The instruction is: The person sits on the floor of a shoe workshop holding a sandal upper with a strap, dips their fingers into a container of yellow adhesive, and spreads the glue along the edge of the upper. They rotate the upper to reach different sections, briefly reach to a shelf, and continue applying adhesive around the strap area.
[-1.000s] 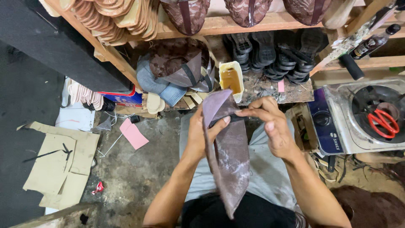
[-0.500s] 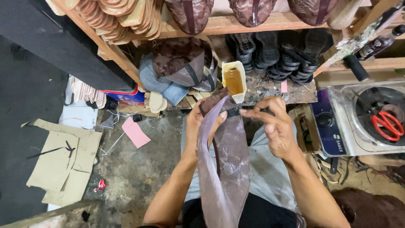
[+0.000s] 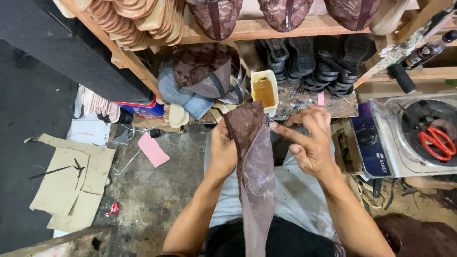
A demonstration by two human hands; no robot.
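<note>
Head camera; steep downward view; close

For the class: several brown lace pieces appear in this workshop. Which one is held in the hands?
The long brown lace strip hanging over the lap, pinched by the left hand and right hand; the others sit on shelves.

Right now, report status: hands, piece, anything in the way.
Left hand grips brown lace piece. Right hand pinches its top edge. Glue tub just beyond.

Cluttered wooden shelves (image 3: 266,29), stained concrete floor (image 3: 157,195)
</note>
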